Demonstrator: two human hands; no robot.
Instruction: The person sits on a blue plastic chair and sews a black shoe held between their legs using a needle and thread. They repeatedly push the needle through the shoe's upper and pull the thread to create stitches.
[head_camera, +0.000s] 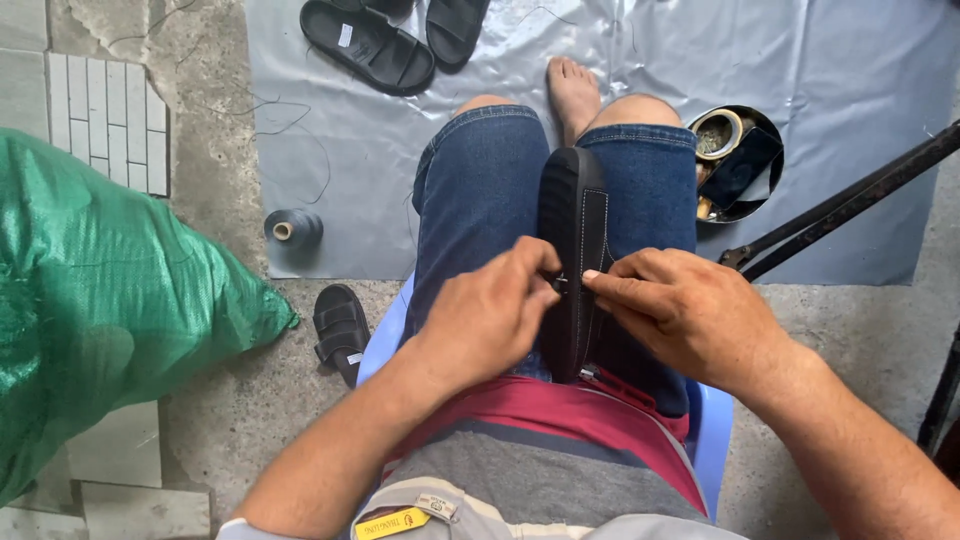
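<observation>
A black shoe (572, 215) with white stitching along its edge stands on its side between my knees, sole to the left. My left hand (490, 315) pinches at the shoe's edge near its middle, fingers closed around something small that I cannot make out. My right hand (680, 310) rests against the shoe's right side, its fingertips meeting the left hand's at the same spot. I sit on a blue plastic stool (712, 430) in blue denim shorts.
A large green woven sack (110, 290) lies at the left. A grey thread spool (292, 229) stands on a grey sheet (850, 70). Black sandals (368, 45) lie at the top, another sandal (342, 330) by the stool. A round tin of tools (735, 160) and a black metal bar (850, 200) are at the right.
</observation>
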